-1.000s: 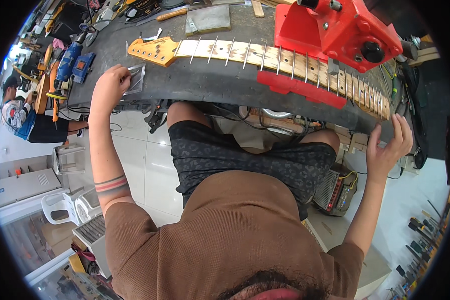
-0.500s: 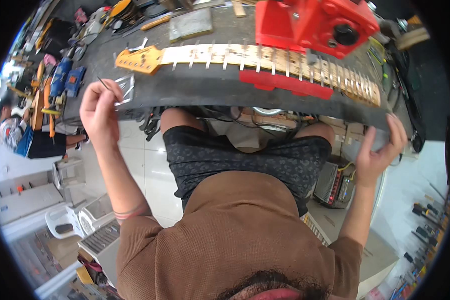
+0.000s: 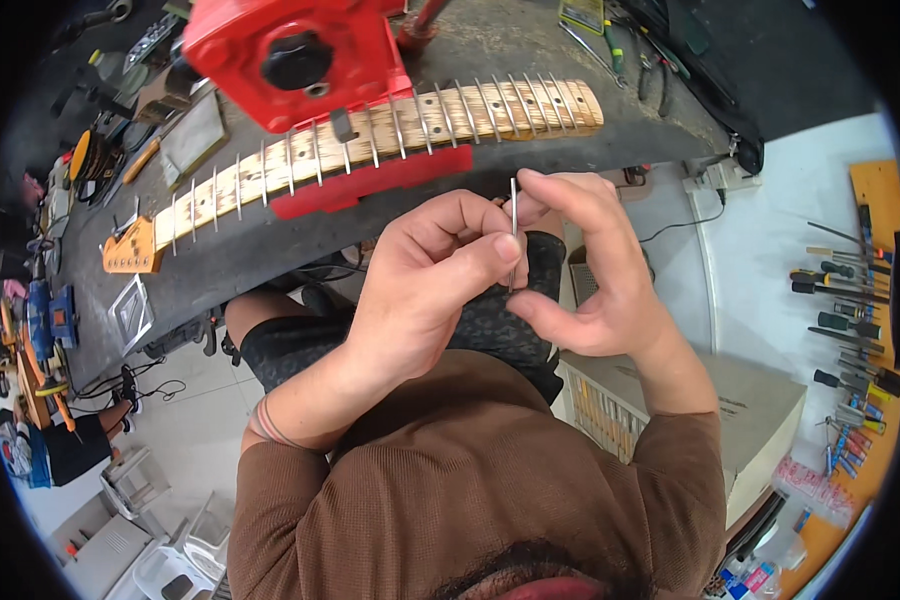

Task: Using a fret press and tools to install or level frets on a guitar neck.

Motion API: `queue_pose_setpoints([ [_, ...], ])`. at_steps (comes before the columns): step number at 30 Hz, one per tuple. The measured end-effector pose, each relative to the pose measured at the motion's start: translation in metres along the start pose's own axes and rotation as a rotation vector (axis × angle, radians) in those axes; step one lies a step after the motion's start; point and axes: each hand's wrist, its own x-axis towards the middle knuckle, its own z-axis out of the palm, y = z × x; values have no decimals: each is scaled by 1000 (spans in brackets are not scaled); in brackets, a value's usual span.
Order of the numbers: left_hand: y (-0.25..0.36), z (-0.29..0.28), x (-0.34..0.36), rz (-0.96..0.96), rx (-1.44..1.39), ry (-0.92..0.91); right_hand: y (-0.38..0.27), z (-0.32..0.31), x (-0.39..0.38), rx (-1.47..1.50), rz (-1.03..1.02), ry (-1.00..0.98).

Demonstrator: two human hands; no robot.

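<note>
A short, thin piece of fret wire (image 3: pixel 514 205) stands upright between my hands, in front of the bench edge. My left hand (image 3: pixel 415 280) pinches it near the middle with thumb and forefinger. The thumb and forefinger of my right hand (image 3: pixel 610 270) reach to its two ends, the forefinger at the top and the thumb at the bottom. Beyond them a guitar neck (image 3: pixel 305 155) rests with its fret side up, rows of frets jutting past both edges. Its orange headstock (image 3: pixel 130 250) lies at the left. The red vise (image 3: pixel 240 70) stands over the neck.
A red jaw block (image 3: pixel 370 182) runs along the neck's near side. On the bench's left corner lies a small clear packet (image 3: pixel 130 312). Pliers (image 3: pixel 615 50) lie at the far right. Files and screwdrivers (image 3: pixel 850 320) hang on the right wall. Another person (image 3: pixel 55 450) is at the far left.
My view has swung to the right. My left hand has brought the fret wire in from the bench's left side. My right hand has left the bench edge and come to the wire.
</note>
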Motion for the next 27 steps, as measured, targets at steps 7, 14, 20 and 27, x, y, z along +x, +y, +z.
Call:
queue_pose_setpoints([
  [7, -8, 6, 12, -36, 8, 4, 12, -12, -3, -30, 27, -6],
  [14, -9, 6, 14, -27, 22, 23, 17, -12, 6, 100, 46, -23],
  [20, -11, 1, 14, -24, -31, 15, 19, -12, 11, 72, 41, -80],
  [27, 27, -16, -12, 107, 267, 8, 52, -87, 37, -125, 100, -125],
])
